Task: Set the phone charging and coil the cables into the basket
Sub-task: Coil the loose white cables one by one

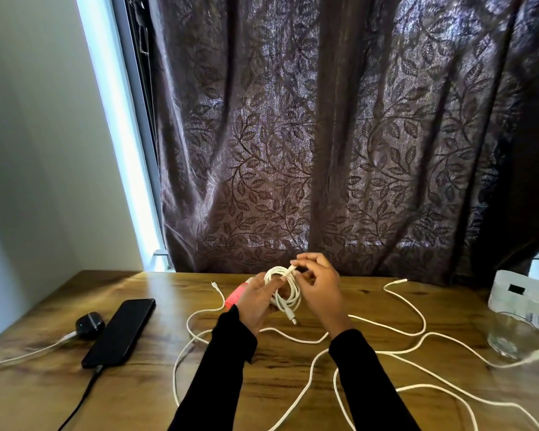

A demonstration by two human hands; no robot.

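One phone [119, 332], one coiled cable [285, 287], two hands, one glass [507, 337].

We see a table [75, 399] in front of a curtain [324, 135]. On the left side of the table lies a phone [120, 332] with a cord [81, 399] in its near end. Just left of the phone sits a small round thing [90, 325]. In the middle, above the table, the left hand [255, 301] and the right hand [319, 289] are together around a coiled cable [285, 290]. Loose cables [395, 328] lie spread on the table under and to the right of the hands. At the far right sit a glass [507, 337] and, behind it, a box [523, 300].
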